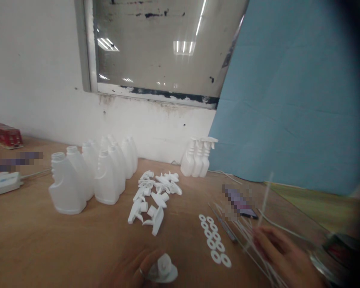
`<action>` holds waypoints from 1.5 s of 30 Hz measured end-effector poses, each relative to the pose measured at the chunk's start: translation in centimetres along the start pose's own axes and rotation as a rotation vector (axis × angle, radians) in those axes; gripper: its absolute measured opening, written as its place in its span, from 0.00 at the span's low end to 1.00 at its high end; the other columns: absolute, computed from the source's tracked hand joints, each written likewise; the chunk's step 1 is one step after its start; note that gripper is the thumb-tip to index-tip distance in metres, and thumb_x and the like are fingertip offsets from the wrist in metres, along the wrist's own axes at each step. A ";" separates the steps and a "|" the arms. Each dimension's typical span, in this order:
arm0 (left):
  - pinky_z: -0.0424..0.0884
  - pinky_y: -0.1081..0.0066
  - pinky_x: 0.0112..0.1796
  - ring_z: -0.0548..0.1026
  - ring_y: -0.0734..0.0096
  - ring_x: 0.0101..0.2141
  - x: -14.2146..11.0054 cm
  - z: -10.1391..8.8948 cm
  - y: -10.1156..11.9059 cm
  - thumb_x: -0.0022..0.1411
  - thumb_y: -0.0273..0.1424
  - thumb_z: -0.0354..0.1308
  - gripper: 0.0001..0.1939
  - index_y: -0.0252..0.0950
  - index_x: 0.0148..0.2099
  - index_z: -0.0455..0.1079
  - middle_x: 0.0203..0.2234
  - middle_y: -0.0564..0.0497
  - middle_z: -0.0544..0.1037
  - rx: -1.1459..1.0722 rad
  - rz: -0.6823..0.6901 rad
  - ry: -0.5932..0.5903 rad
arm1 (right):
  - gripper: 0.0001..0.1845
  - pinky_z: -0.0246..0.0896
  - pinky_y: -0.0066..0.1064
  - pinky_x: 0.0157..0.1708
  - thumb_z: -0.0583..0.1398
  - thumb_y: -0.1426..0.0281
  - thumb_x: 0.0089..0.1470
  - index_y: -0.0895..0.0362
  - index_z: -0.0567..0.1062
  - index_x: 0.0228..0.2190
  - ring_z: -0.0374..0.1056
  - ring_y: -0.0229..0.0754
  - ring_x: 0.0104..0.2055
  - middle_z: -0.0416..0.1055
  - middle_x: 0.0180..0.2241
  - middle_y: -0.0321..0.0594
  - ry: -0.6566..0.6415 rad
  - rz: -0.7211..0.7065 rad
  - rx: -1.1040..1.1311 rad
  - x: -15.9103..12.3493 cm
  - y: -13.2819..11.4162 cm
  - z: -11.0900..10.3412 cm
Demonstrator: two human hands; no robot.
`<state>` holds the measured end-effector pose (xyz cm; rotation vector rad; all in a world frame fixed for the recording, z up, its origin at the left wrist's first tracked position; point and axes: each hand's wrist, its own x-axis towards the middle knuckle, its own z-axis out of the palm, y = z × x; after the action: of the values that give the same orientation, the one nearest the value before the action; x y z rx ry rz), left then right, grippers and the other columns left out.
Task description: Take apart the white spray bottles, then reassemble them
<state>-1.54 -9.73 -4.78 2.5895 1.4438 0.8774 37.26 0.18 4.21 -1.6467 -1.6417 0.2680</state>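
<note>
At the bottom of the view my left hand [133, 269], with a ring on one finger, closes on a white trigger spray head [163, 269]. The hand is partly blurred. Off to the right, my right hand [283, 250] pinches a thin translucent dip tube [267, 198] that points upward. More tubes [243, 228] lie loose beneath and beside this hand. White ring washers [212, 235] are laid out in two rows between my hands. Further back is a loose pile of white trigger spray heads [156, 196].
Open-necked white bottles [67, 188] stand in a group at the left. Several bottles with spray heads fitted [196, 158] stand by the wall. A utility knife [226, 228] and a phone [241, 204] lie at the right. A power strip [3, 183] and red packs [4, 135] sit far left.
</note>
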 end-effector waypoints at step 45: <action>0.75 0.72 0.49 0.79 0.67 0.49 -0.4 -0.7 -0.1 0.64 0.26 0.58 0.31 0.47 0.66 0.56 0.51 0.49 0.78 -0.126 0.016 0.080 | 0.06 0.60 0.27 0.36 0.59 0.71 0.62 0.57 0.71 0.31 0.66 0.38 0.35 0.70 0.33 0.37 -0.834 -0.764 0.397 -4.2 -14.1 10.1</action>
<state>-2.11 -10.20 -4.42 2.5051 1.3400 1.0491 19.50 -1.91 4.90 -0.5195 -2.4787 0.8870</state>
